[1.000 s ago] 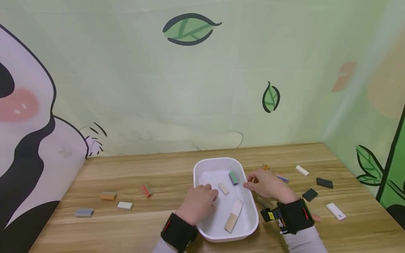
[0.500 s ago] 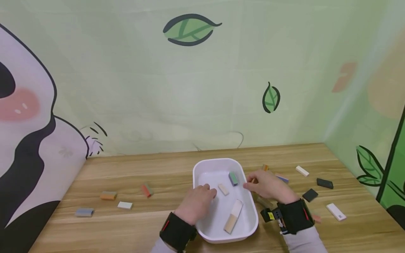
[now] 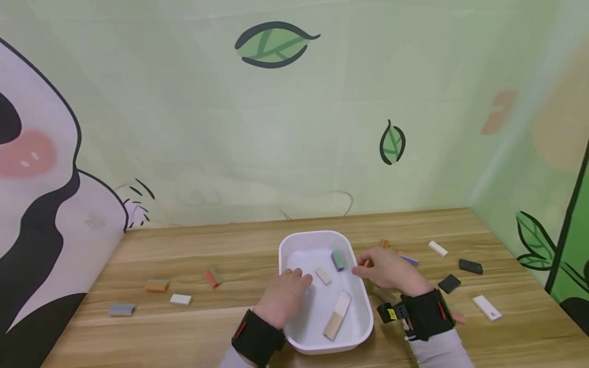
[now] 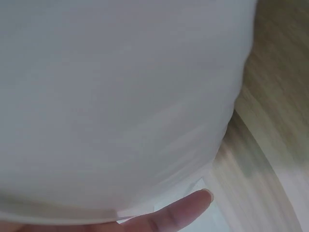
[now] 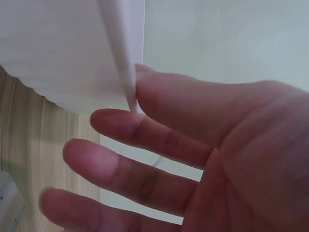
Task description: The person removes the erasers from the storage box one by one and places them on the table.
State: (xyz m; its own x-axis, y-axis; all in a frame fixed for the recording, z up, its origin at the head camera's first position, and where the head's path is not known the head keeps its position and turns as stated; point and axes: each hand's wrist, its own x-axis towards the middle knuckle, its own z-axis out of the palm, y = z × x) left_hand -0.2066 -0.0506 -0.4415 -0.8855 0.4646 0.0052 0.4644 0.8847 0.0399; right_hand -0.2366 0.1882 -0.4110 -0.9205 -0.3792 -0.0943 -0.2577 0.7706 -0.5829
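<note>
A white plastic tub (image 3: 317,327) with rounded corners stands on the wooden table between my hands. My left hand (image 3: 281,299) holds its left rim; in the left wrist view the tub's outer wall (image 4: 120,96) hides most of that hand, leaving one extended finger (image 4: 178,212) clear. On the right side, my right hand (image 3: 388,268) pinches the rim between thumb (image 5: 174,96) and index finger, other fingers spread outside. Inside the tub lie a green-and-purple block (image 3: 338,260), a small beige block (image 3: 323,276) and a longer white-and-tan piece (image 3: 338,315).
Left of the tub lie an orange-and-grey block (image 3: 157,285), a red-and-green one (image 3: 212,278), a white one (image 3: 181,299) and a grey-blue one (image 3: 121,309). Several more are scattered right, including black blocks (image 3: 471,266) and a white block (image 3: 487,308). A printed backdrop (image 3: 207,128) rises behind.
The tub and both hands keep nearly the same place. My left hand's fingers shift very slightly left along the rim; the blocks stay where they were.
</note>
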